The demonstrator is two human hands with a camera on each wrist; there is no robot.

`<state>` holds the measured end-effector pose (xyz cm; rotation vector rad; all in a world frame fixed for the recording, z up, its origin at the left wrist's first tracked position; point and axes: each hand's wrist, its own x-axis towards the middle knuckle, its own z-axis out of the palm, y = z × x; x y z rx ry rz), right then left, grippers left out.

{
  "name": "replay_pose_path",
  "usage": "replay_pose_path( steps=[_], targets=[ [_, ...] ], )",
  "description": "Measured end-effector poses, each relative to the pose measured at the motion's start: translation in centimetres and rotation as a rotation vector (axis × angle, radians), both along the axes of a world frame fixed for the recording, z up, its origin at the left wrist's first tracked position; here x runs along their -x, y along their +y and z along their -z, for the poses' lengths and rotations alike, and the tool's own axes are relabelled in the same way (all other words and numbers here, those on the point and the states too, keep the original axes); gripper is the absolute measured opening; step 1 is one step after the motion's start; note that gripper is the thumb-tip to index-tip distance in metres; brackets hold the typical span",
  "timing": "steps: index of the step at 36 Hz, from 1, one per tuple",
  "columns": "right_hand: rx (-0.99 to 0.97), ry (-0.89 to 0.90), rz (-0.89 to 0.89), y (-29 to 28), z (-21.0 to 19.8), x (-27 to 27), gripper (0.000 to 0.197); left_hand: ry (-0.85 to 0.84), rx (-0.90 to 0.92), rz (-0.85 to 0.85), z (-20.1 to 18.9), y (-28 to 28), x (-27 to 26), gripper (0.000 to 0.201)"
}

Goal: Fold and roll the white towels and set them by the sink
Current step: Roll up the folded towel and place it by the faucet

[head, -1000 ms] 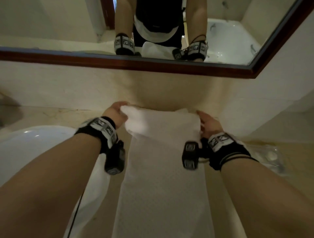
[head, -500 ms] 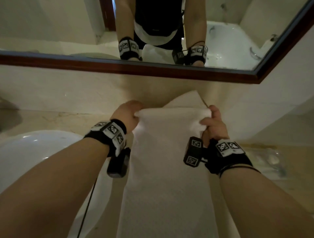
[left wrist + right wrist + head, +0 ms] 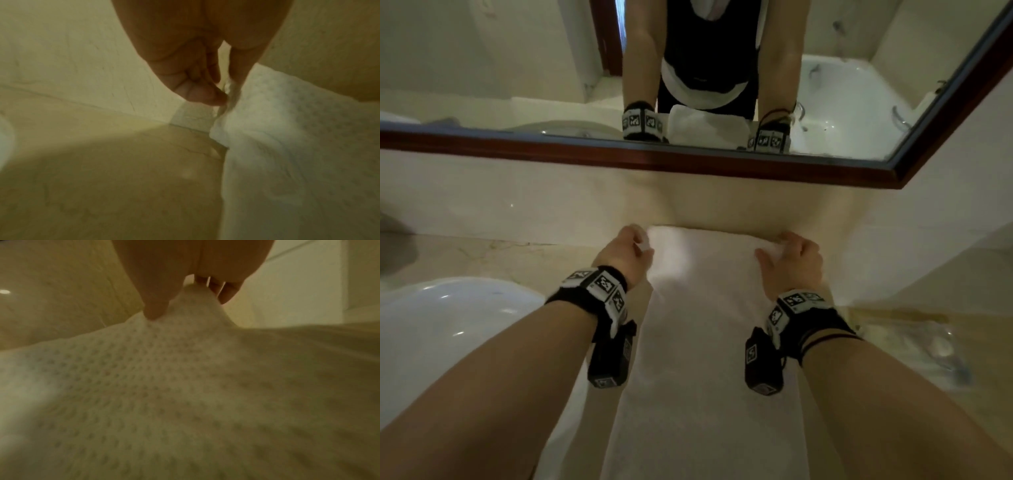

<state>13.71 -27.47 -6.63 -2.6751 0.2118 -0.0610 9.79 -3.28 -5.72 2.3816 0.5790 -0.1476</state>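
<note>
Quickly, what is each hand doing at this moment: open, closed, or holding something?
Left hand: closed, pinching the far left corner of the white towel.
Right hand: closed, pinching the towel's far right corner.

Wall directly ahead of both hands, blocks forward reach. Sink close left of left hand. Bare counter left-forward. Plastic packet right of right hand.

Both forearms outstretched, left hand and right hand pinching, fingers curled
</note>
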Motion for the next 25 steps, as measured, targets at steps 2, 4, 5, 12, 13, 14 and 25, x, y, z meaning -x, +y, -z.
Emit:
replay_pose_path(
  steps=[2, 4, 5, 12, 13, 14, 25],
  targets=[
    [-0.072, 0.056, 0.003, 0.4, 0.8, -1.1, 0.057, 0.030, 0.083, -0.008, 0.5, -1.0, 0.0, 0.034],
    [-0.151, 0.077, -0.002, 0.6, 1.2, -1.8, 0.055, 0.063, 0.101, -0.015, 0.7, -1.6, 0.0, 0.054],
    [-0.156, 0.067, -0.005, 0.5, 1.4, -1.9, 0.055, 0.069, 0.076, -0.014, 0.7, -1.7, -0.1, 0.060],
    [0.090, -0.136, -0.303, -1.2, 1.5, 1.2, 0.060, 0.090, -0.093, -0.031, -0.4, -1.0, -1.5, 0.047],
    [0.122, -0.122, -0.404, -1.4, 2.0, 1.8, 0.064, 0.087, -0.090, -0.026, -0.5, -1.0, -1.5, 0.048],
    [0.166, -0.094, -0.500, -1.6, 2.5, 2.5, 0.070, 0.073, -0.087, -0.023, -0.4, -1.1, -1.5, 0.049],
    [0.153, 0.294, -0.417, -1.5, 2.3, 4.8, 0.064, 0.168, -0.118, -0.006, -0.3, -1.6, 1.0, 0.050]
  ],
)
